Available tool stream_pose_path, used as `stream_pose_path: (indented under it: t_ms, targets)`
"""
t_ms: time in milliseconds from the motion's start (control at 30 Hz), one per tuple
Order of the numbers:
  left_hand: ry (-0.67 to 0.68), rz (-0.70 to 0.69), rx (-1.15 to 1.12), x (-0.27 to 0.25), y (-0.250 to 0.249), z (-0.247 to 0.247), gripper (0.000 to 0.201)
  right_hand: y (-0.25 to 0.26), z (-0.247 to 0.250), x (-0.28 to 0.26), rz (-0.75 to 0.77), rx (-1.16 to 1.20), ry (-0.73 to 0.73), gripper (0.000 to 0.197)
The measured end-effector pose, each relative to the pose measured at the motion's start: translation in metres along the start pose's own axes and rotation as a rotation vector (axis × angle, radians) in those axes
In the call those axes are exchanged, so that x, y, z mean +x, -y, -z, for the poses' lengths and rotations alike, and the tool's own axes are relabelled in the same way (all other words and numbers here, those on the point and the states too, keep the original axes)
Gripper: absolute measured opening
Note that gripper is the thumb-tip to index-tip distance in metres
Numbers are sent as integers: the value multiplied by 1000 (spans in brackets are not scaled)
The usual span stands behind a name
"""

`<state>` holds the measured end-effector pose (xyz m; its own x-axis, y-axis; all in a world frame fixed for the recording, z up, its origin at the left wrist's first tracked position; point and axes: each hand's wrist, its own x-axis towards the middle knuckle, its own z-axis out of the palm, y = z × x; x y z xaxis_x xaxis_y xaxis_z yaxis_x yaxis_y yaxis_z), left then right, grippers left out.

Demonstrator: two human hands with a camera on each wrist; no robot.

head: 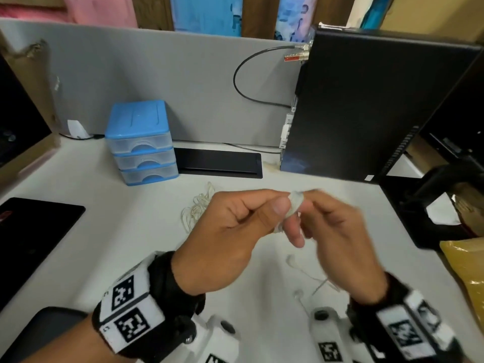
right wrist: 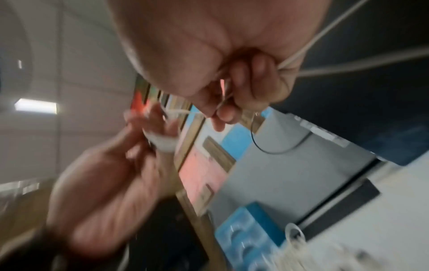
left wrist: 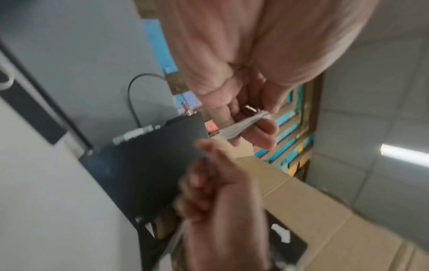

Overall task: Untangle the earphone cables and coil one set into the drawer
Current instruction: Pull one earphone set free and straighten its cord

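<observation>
Left hand [head: 235, 231] fingers [left wrist: 267, 128] inside white earphone cable [head: 294, 205] coil.

left hand [head: 235, 231] and right hand [head: 337, 239] raised together, fingers curled, both pinching.

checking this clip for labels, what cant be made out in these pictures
- Right hand: motion-blurred in the head view, so its hold on the cable is unclear.
- Cable wraps: count unreadable, hidden by left hand fingers.
- Drawers: contents hidden behind cloudy fronts.
- Other earphones: partly behind the left hand.
</observation>
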<state>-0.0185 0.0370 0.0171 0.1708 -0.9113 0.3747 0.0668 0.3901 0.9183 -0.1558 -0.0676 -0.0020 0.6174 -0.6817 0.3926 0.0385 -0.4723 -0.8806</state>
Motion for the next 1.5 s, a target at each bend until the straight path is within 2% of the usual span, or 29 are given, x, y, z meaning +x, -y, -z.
stream_pose_path:
  t_ms: [67, 133, 167, 200, 267, 367, 433, 500, 600, 667, 733, 800, 833, 900, 967, 1000, 1100, 1200, 1267, 1367, 1433, 1500]
  targets:
    - [-128, -24, -32, 3, 2, 2, 28, -5, -16, -13, -98, 7, 240, 22]
    - [-247, -78, 202, 7, 12, 14, 28, 2, -26, -27, -72, -55, 471, 22]
    - [-264, -95, 333, 9, 17, 19, 28, 10, -26, -31, -22, -71, 513, 24]
    - [-251, -104, 440, 10, 21, 23, 29, 19, -23, -31, 19, -55, 491, 24]
    - [-171, -75, 504, 8, 28, 23, 29, 33, -13, -23, 96, 26, 317, 24]
    - [-54, 1, 382, 3, 30, 13, 36, 26, 11, -3, 130, 91, 54, 22]
    - [-3, 53, 210, 0, 22, 6, 41, 9, 18, 8, 56, 97, -15, 22]
    - [7, 71, 14, 0, 12, 0, 32, -5, 11, 7, -20, 106, 54, 24]
    - [-139, 20, -103, 4, 4, 4, 21, -9, -17, -13, -130, 72, 307, 23]
    - [-248, -60, 50, 8, 7, 15, 26, 3, -27, -26, -105, -31, 478, 22]
    - [-270, -130, 320, 10, 12, 22, 32, 23, -22, -30, -30, -58, 531, 23]
    - [-231, -169, 508, 8, 14, 20, 30, 44, -8, -27, 23, -2, 449, 21]
    - [-193, -175, 532, 5, 13, 16, 29, 52, -1, -24, 63, 13, 379, 21]
    - [-95, -147, 478, 0, 7, 8, 33, 55, 13, -17, 150, 0, 230, 21]
    - [-21, -56, 334, -3, 1, 3, 39, 47, 19, -8, 206, -50, 90, 19]
    - [-9, -16, 248, -4, -3, 1, 36, 39, 18, -4, 206, -77, 33, 18]
    - [-92, 46, -55, -1, -13, -2, 22, 16, 6, -2, 109, -72, -16, 18]
    - [-222, 100, -302, 5, -10, 1, 27, 6, -17, -12, 30, -32, -22, 19]
    - [-285, 127, -312, 7, -4, 3, 27, 7, -31, -22, -28, -27, 4, 17]
    - [-359, 163, -158, 4, 4, -4, 25, 15, -43, -33, -100, 21, 25, 8]
    - [-384, 149, -97, 2, 8, -10, 24, 24, -46, -37, -120, 102, -49, 6]
    - [-380, 200, -165, 1, 7, -16, 20, 31, -46, -38, -71, 129, -146, 12]
